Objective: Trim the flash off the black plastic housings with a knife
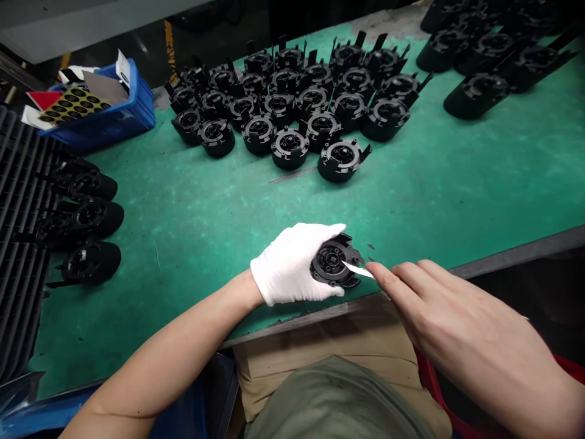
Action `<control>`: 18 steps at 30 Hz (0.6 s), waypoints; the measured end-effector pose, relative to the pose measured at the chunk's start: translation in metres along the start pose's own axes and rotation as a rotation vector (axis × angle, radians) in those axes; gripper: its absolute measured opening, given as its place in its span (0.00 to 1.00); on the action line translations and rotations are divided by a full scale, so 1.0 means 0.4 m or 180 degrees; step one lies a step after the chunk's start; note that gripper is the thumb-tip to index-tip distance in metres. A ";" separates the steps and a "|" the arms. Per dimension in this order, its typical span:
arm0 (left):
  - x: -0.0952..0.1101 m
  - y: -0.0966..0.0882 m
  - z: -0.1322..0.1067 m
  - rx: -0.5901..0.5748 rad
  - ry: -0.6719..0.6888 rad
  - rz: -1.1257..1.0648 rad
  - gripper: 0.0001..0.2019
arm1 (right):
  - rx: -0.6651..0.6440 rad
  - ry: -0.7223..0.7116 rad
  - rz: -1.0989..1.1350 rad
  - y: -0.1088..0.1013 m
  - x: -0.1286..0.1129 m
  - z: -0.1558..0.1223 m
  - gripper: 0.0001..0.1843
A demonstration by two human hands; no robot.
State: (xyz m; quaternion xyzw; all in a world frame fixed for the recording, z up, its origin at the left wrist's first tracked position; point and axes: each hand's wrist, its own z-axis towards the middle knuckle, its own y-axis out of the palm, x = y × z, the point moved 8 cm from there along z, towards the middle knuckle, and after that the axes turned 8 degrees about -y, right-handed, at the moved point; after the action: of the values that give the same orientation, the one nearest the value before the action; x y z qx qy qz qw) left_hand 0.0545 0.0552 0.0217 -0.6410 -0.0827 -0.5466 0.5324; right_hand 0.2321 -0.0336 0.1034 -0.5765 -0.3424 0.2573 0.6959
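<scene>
My left hand (pixel 295 262), in a white glove, is wrapped round a round black plastic housing (pixel 333 261) near the table's front edge. The housing's open face with rings and small posts points up towards me. My bare right hand (pixel 439 305) grips a knife whose pale pointed blade (pixel 359 269) shows past the fingertips. The blade's tip is over the inner part of the housing; whether it touches cannot be made out. The knife's handle is hidden in the hand. Small dark scraps (pixel 370 247) lie just right of the housing.
Several similar black housings (pixel 340 160) stand in rows on the green tabletop (pixel 205 213). More sit at the far right (pixel 478 96) and at the left (pixel 91 262). A blue bin (pixel 114 122) at the back left holds sheets of round black stickers (pixel 75 105).
</scene>
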 end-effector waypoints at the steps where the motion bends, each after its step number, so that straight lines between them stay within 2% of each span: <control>1: 0.001 -0.001 0.001 0.0009 0.0001 -0.0004 0.52 | 0.0000 0.0028 0.0065 -0.001 0.004 0.001 0.31; 4: 0.007 -0.004 0.003 0.0009 -0.0014 -0.0003 0.50 | -0.0093 0.0130 0.0207 0.004 0.011 0.003 0.32; 11: 0.014 -0.008 0.007 0.0067 -0.0001 -0.0065 0.48 | -0.0316 0.0200 -0.0043 0.017 0.006 0.011 0.32; 15: 0.006 -0.006 0.003 0.0129 0.0025 -0.0058 0.50 | 0.0020 0.0300 -0.0015 0.010 0.001 -0.028 0.36; 18: -0.001 0.003 0.002 0.0081 -0.0012 -0.0047 0.52 | 0.0333 0.0681 0.0359 0.020 0.017 -0.078 0.36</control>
State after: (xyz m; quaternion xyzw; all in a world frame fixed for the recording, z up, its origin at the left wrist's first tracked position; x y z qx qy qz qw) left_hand 0.0557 0.0554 0.0209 -0.6345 -0.0954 -0.5483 0.5363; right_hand 0.2607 -0.0465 0.0936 -0.5819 -0.2194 0.2506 0.7420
